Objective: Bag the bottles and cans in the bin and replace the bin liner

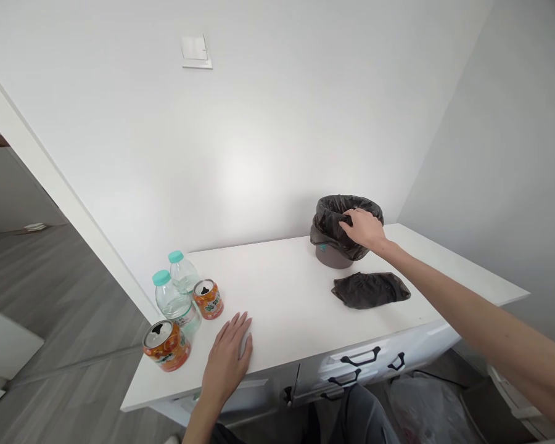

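Observation:
A small brown trash bin [333,256] stands toward the back right of the white cabinet top, lined with a black plastic bag [326,223] folded over its rim. My right hand [364,228] is closed on the near right part of that lined rim; its fingertips are partly hidden. In front of the bin lies a folded black plastic bag [372,290]. My left hand [226,359] rests flat near the front edge, fingers stretched out, holding nothing. Left of it are an opened orange can [208,300], a second orange can [167,346] and two clear bottles [172,303] with teal caps.
The white cabinet [277,296] has drawers with black handles [361,356] below its front edge. A white wall with a light switch [195,50] rises behind. A doorway lies to the left. At lower right, a clear plastic bag [430,407] sits on the floor.

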Demonstrator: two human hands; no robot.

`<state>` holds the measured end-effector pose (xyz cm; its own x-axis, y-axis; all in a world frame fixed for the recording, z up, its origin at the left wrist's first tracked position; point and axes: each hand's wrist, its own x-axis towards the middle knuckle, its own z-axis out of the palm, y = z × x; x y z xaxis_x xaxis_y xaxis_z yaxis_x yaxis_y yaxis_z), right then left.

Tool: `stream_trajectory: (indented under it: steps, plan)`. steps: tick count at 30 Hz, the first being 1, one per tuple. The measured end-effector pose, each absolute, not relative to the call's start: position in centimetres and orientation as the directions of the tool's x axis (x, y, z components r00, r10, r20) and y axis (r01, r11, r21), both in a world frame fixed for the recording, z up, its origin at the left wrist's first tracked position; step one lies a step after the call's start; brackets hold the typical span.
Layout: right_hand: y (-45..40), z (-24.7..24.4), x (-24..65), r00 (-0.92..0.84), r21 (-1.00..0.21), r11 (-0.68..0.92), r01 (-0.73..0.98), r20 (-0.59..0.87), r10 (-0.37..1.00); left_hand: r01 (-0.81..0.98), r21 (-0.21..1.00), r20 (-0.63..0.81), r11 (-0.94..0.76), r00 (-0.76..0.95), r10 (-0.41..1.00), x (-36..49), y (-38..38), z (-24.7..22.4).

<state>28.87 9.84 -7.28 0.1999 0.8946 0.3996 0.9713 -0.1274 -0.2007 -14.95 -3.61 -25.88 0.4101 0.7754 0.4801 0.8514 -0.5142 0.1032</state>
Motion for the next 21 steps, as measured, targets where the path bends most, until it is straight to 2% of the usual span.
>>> stream_trajectory:
  steps: [4, 11, 21]
  plan:
    - [9.9, -7.7, 29.0, 0.182, -0.245, -0.067, 0.967, 0.486, 0.855, 0.846, 0.133, 0.485, -0.517, 0.399, 0.778, -15.0, -3.7, -25.9]
    - [4.2, -6.9, 26.3, -0.085, -0.284, 0.356, 0.890, 0.665, 0.742, 0.835, 0.186, 0.492, -0.518, 0.377, 0.785, -15.0, -4.0, -25.7]
    - [-2.7, -7.1, 21.7, -0.258, -0.361, 0.580, 0.730, 0.641, 0.723, 0.845, 0.184, 0.457, -0.502, 0.379, 0.805, -14.9, -4.0, -26.0]
